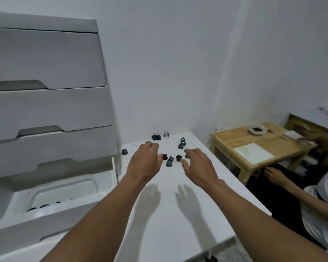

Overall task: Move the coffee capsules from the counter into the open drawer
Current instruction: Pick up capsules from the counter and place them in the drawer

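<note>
Nearest, in the open drawer (pixel 51 193), a few dark capsules (pixel 44 206) are already seen, so part of the task seems done. Above the table (pixel 178 224), the left hand (pixel 145 163) and right hand (pixel 197 167) are held with a wide grip, nothing in them. Between both grips lie three capsules (pixel 169 161). Beyond the grips, several more (pixel 182 143) are left, well apart from the drawer.

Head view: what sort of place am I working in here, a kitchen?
Probably not a kitchen; more a plain workroom. The capsules lie on a white table beside a grey drawer unit, with bare walls and a low wooden table nearby.
</note>
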`<action>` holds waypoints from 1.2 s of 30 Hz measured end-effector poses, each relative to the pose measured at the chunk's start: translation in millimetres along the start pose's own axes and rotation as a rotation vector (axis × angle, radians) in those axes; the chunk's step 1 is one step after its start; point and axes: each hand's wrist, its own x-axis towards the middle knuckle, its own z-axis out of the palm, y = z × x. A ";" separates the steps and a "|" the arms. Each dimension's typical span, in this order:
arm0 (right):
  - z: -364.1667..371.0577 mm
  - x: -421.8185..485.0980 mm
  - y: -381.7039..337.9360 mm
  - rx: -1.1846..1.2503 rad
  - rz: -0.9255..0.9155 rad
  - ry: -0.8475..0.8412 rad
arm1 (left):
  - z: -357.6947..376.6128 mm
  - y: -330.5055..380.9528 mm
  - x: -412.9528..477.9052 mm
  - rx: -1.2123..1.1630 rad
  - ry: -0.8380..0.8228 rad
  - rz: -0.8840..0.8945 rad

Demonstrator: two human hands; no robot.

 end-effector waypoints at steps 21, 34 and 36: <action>77.0 156.9 168.8 0.023 0.081 -0.207 | 192.4 36.5 151.1 0.006 -0.348 -0.125; 152.0 231.9 206.8 0.027 0.136 -0.394 | 294.1 3.8 190.9 -0.054 -0.503 -0.186; 162.7 242.3 212.7 0.033 0.120 -0.415 | 303.7 3.1 193.5 -0.081 -0.529 -0.226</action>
